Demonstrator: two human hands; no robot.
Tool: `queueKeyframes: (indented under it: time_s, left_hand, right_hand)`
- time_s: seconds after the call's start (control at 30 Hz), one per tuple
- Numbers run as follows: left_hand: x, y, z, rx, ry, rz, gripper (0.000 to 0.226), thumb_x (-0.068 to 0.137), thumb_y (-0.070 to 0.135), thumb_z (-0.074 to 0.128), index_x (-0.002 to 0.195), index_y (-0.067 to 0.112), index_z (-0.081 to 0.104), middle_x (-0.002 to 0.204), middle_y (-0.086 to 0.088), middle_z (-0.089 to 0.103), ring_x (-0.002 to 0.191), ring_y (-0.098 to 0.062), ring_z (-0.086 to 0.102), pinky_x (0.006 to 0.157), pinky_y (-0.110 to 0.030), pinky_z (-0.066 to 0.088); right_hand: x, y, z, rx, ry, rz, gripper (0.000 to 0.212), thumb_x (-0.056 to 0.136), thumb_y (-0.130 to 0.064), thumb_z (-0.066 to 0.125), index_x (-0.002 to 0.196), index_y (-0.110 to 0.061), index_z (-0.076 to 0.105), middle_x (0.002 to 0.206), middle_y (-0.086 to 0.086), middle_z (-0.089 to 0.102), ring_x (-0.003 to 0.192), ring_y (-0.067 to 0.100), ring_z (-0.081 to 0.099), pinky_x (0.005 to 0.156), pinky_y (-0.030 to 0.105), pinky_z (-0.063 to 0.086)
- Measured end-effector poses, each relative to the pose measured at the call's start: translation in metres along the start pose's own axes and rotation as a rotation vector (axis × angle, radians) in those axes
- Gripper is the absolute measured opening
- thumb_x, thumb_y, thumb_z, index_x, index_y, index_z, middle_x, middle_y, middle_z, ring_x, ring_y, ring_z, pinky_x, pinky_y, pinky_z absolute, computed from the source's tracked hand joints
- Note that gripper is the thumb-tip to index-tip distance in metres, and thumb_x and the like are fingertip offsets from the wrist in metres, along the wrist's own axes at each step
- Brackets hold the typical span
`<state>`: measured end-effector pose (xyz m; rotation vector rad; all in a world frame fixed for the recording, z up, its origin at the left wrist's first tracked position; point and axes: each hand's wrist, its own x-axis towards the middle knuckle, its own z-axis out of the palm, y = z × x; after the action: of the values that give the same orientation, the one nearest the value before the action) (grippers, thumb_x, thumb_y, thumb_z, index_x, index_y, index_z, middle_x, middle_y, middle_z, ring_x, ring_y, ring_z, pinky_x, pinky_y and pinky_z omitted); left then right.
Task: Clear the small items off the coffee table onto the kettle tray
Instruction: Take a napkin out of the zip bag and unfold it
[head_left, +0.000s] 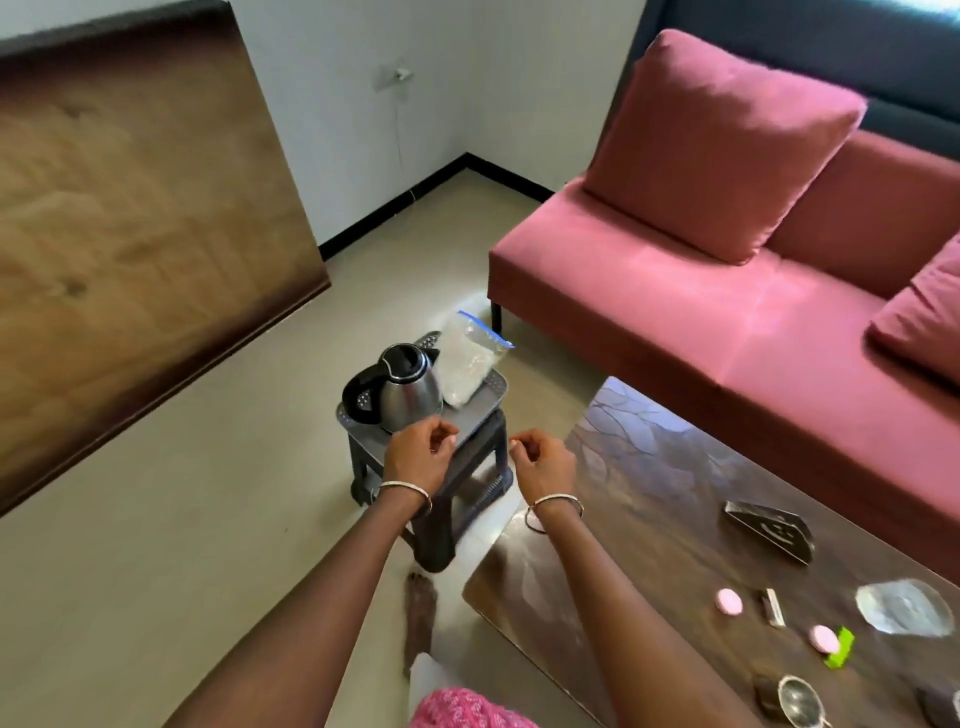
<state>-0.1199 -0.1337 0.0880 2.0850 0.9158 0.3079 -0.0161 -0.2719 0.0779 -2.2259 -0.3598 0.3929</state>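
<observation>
Room: pale floor and white walls, with a big wooden panel (130, 234) leaning along your far left.
Stool: a dark plastic stool (447, 519) stands on the floor just left of the coffee table's near corner and carries the tray.
Tray: the grey tray (485, 410) lies flat on top of the stool.
Kettle: a steel kettle (408, 387) with a black lid and handle sits upright on the left part of the tray.
Bag: a clear zip bag (470, 364) of white contents leans against the kettle's right side, also on the tray.
Left hand: your left hand (418, 454) hovers over the tray's front edge, just before the kettle. The fingers are loosely curled and nothing shows in them.
Right hand: your right hand (543, 462) hangs between the stool and the table, fingers loosely curled in the same way, with nothing visible in its grip.
Coffee table: the dark coffee table (649, 467) runs off to your right.
Small items: all lie at the table's right end, well apart from the tray. They are a black stand (769, 530), two pink ovals (729, 601), a green clip (841, 647) touching the nearer oval, a glass dish (904, 607) and a strainer (800, 701).
Sofa: a pink sofa (675, 312) with cushions stands behind the table.
</observation>
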Motion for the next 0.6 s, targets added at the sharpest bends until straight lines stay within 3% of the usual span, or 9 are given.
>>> queueKeyframes:
  time_s: [0.17,0.33,0.6]
  left_hand:
    - [0.073,-0.013,-0.008,-0.023,-0.027,0.002,0.009,0.088,0.012,0.065,0.093,0.013,0.072,0.09,-0.002,0.075,0.083,-0.016,0.069,0.08,-0.026,0.054]
    - [0.15,-0.016,-0.009,0.022,-0.089,0.022,0.009,0.087,0.017,0.065,0.092,0.017,0.072,0.088,0.002,0.075,0.081,-0.013,0.07,0.077,-0.028,0.055]
    - [0.272,-0.019,0.021,-0.02,-0.165,0.075,0.013,0.087,0.009,0.062,0.096,0.012,0.071,0.089,-0.003,0.074,0.08,-0.018,0.069,0.078,-0.031,0.055]
  right_hand:
    - [0.066,-0.019,0.034,-0.006,0.019,0.05,0.015,0.089,-0.016,0.063,0.096,-0.012,0.076,0.089,0.006,0.076,0.083,0.022,0.069,0.072,0.028,0.047]
    - [0.138,-0.032,0.057,0.015,0.051,0.153,0.014,0.089,-0.015,0.065,0.096,-0.012,0.076,0.087,0.009,0.076,0.083,0.024,0.069,0.076,0.035,0.052]
    - [0.246,-0.016,0.097,0.042,0.106,0.29,0.015,0.088,-0.011,0.062,0.095,-0.012,0.076,0.089,0.009,0.077,0.086,0.024,0.071,0.078,0.033,0.051]
